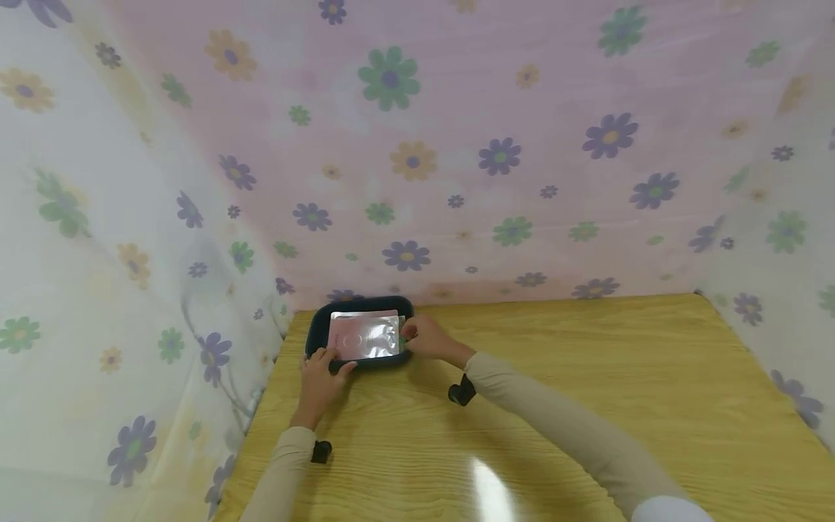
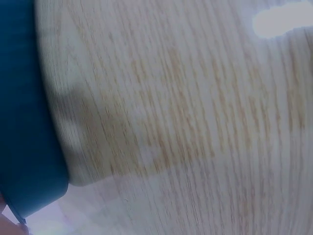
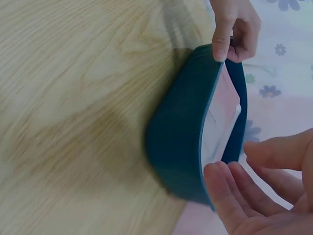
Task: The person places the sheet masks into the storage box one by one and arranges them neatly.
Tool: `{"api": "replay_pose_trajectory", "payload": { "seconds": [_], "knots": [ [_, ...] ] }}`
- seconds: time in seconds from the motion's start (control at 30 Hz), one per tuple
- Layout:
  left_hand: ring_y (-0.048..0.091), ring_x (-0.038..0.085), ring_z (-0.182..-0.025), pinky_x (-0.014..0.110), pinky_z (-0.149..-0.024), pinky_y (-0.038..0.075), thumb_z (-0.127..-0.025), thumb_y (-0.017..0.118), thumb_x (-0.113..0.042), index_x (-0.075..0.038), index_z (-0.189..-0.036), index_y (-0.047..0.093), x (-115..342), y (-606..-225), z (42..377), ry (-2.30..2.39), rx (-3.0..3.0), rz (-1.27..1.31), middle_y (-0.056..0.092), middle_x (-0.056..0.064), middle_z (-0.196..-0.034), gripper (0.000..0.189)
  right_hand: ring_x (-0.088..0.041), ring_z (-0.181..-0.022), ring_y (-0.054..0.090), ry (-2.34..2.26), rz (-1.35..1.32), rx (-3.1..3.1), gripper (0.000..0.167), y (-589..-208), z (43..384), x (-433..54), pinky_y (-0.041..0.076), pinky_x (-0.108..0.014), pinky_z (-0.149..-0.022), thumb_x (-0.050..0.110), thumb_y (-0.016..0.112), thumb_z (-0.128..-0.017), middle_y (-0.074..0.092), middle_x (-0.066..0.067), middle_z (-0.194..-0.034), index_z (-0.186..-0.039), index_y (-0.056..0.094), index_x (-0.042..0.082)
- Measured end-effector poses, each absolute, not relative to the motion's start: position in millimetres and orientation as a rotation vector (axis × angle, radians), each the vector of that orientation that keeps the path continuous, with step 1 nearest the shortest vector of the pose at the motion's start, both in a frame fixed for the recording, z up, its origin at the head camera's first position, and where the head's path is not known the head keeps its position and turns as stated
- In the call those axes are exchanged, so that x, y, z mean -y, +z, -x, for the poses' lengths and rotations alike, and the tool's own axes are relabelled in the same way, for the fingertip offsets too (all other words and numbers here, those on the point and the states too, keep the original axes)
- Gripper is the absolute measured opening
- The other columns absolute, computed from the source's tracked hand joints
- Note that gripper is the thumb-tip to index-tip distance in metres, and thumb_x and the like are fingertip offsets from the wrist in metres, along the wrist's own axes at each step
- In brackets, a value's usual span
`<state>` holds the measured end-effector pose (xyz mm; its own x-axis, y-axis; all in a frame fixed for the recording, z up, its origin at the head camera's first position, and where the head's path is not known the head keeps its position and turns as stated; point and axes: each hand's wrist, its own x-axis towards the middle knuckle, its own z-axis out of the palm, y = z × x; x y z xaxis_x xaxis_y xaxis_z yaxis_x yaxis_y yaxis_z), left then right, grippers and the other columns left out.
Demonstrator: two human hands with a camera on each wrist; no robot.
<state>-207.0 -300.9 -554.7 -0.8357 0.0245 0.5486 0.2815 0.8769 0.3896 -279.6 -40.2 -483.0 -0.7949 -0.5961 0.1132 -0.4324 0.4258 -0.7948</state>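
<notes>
A dark teal bin (image 1: 318, 332) stands at the table's far left. A flat pink foil sachet (image 1: 363, 336) lies across it, shiny toward its right end, with a greenish edge showing beneath. At the near left corner my left hand (image 1: 320, 380) holds the rim, thumb along the front and fingers at the left side; the right wrist view shows that thumb on the rim too. My right hand (image 1: 427, 337) is at the bin's right end. In the right wrist view, its fingertips (image 3: 213, 171) are right at the rim, thumb apart from them, and nothing shows between.
The wood-grain table (image 1: 587, 384) extends to the right and toward me. A flowered cloth (image 1: 457, 145) hangs close behind the bin, with another sheet along the left side. Black wrist cameras (image 1: 462, 391) sit beneath both forearms.
</notes>
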Motion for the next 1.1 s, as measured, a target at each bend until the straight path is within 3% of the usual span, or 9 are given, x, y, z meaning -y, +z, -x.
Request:
{"api": "replay_pose_trajectory", "payload": {
  "seconds": [0.3,0.6,0.77,0.93,1.03,1.1],
  "knots": [
    [0.055,0.031,-0.084,0.070,-0.095,0.022,-0.077,0.080,-0.025,-0.005,-0.086,0.059,312.4,-551.9,208.2,-0.660,2.571,0.204,0.054,0.009,-0.083,0.030,-0.020,-0.083,0.061,-1.256,0.929,-2.406,0.016,-472.6,273.5,-17.6,0.051,-0.029,-0.066,0.004,0.060,-0.089,0.064,-0.015,-0.095,-0.103,0.065,-0.001],
    [0.053,0.037,-0.088,0.050,-0.081,0.040,-0.070,0.084,-0.009,0.002,-0.094,0.063,313.8,-550.8,196.0,-0.691,2.448,0.328,0.057,0.018,-0.092,0.033,-0.017,-0.077,0.062,-1.312,0.834,-2.335,0.018,-457.2,247.5,-87.1,0.053,-0.034,-0.064,0.009,0.060,-0.093,0.063,-0.009,-0.097,-0.109,0.063,0.001],
    [0.051,0.041,-0.098,0.052,-0.085,0.040,-0.071,0.083,-0.011,0.002,-0.102,0.064,312.7,-548.4,183.9,-0.623,2.443,0.300,0.056,0.022,-0.105,0.038,-0.021,-0.084,0.063,-1.365,0.773,-2.369,0.021,-453.8,226.3,-130.6,0.052,-0.032,-0.065,0.007,0.059,-0.093,0.062,-0.011,-0.102,-0.112,0.062,0.001],
    [0.051,0.048,-0.099,0.057,-0.084,0.038,-0.064,0.085,-0.004,0.006,-0.104,0.062,313.3,-528.6,166.0,-0.510,2.421,0.277,0.057,0.031,-0.110,0.047,-0.026,-0.091,0.062,-1.397,0.686,-2.573,0.026,-454.7,200.0,-180.7,0.052,-0.032,-0.067,0.011,0.060,-0.093,0.062,-0.013,-0.108,-0.118,0.060,0.002],
    [0.049,0.048,-0.105,0.060,-0.084,0.033,-0.066,0.084,-0.005,0.005,-0.110,0.059,317.2,-519.6,153.6,-0.467,2.470,0.212,0.054,0.031,-0.116,0.052,-0.032,-0.096,0.060,-1.312,0.704,-2.834,0.032,-459.9,186.3,-212.0,0.052,-0.040,-0.070,0.011,0.063,-0.092,0.060,-0.018,-0.114,-0.122,0.058,0.001],
    [0.045,0.049,-0.110,0.064,-0.086,0.029,-0.072,0.081,-0.014,0.004,-0.119,0.055,322.8,-519.0,147.0,-0.451,2.538,0.164,0.049,0.032,-0.123,0.056,-0.041,-0.104,0.054,-1.190,0.723,-3.023,0.042,-466.1,179.4,-232.9,0.047,-0.052,-0.077,0.013,0.065,-0.090,0.053,-0.024,-0.123,-0.129,0.053,0.001]
  ]
}}
